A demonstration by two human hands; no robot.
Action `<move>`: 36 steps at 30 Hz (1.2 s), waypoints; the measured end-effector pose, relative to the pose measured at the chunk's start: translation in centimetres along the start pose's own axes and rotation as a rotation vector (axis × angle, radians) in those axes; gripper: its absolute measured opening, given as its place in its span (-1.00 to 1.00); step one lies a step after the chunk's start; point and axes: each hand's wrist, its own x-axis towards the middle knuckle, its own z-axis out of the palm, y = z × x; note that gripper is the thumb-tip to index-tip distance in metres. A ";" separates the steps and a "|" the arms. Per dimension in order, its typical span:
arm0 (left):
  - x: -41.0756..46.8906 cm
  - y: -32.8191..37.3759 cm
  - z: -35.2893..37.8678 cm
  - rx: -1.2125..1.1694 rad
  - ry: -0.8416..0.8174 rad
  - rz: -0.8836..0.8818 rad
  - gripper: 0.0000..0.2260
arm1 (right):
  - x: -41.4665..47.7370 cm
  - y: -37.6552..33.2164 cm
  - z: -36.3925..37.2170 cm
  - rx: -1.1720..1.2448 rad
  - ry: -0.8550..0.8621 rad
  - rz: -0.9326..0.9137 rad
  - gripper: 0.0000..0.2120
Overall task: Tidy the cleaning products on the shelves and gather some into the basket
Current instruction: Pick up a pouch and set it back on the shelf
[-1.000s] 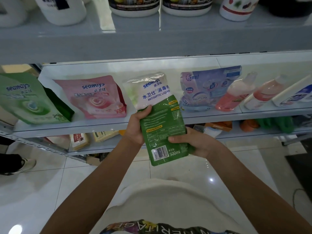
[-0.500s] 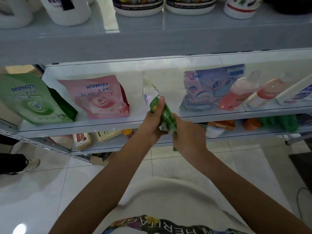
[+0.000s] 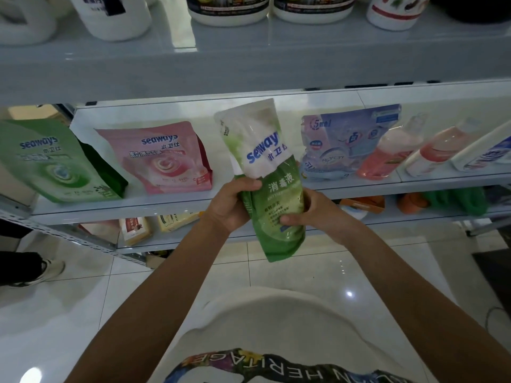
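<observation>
A white and green Seaways antiseptic pouch is upright in front of the middle shelf, its printed front facing me. My left hand grips its left side with the thumb across the front. My right hand holds the lower right side, fingers curled onto the green part. On the shelf behind stand a pink Seaways pouch, a green Seaways pouch at the left, and a blue-violet pouch to the right. No basket is in view.
Pink bottles and a white bottle lie tilted at the shelf's right end. White jugs and tubs fill the top shelf. Small boxes and orange and green items sit on the lower shelf. A person's shoe is on the tiled floor at left.
The pouch was showing its back with the barcode, then turned edge-on, and now faces me front-on. Both hands have stayed on it and shifted their grip.
</observation>
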 end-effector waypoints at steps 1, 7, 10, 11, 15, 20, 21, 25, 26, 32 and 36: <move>0.0 0.2 0.2 0.047 -0.008 -0.013 -0.38 | 0.1 0.3 0.2 -0.005 0.037 -0.018 -0.55; 0.0 1.9 1.7 0.411 0.342 0.186 -0.75 | 2.0 2.3 2.9 -0.155 0.505 -0.065 -0.34; 0.0 2.6 1.4 0.436 0.415 0.231 -0.81 | 3.0 2.4 2.7 -0.131 0.368 -0.144 -0.24; -0.1 2.8 1.3 0.485 0.414 0.236 -0.82 | 3.1 2.2 2.4 -0.060 0.276 -0.177 -0.25; -0.1 3.2 0.8 0.555 0.419 0.232 -0.81 | 4.4 0.8 1.1 -0.087 0.173 -0.206 -0.34; 1.0 4.4 0.4 0.621 0.479 0.286 -0.76 | 7.9 -1.3 0.8 -0.233 0.405 -0.231 -0.50; 1.3 4.8 0.4 0.651 0.485 0.294 -0.75 | 8.6 -1.8 0.7 -0.240 0.446 -0.241 -0.52; 3.3 6.4 -1.0 0.820 0.556 0.283 -0.75 | 11.0 -3.1 0.1 -0.323 0.499 -0.237 -0.58; 3.9 6.4 -1.6 0.868 0.594 0.245 -0.74 | 11.6 -3.1 0.1 -0.361 0.491 -0.213 -0.59; 5.9 6.1 -3.0 0.989 0.677 0.134 -0.73 | 13.9 -2.4 1.1 -0.387 0.459 -0.130 -0.52; 6.2 6.4 -3.5 0.969 0.669 0.119 -0.74 | 14.4 -2.1 0.7 -0.376 0.447 -0.131 -0.46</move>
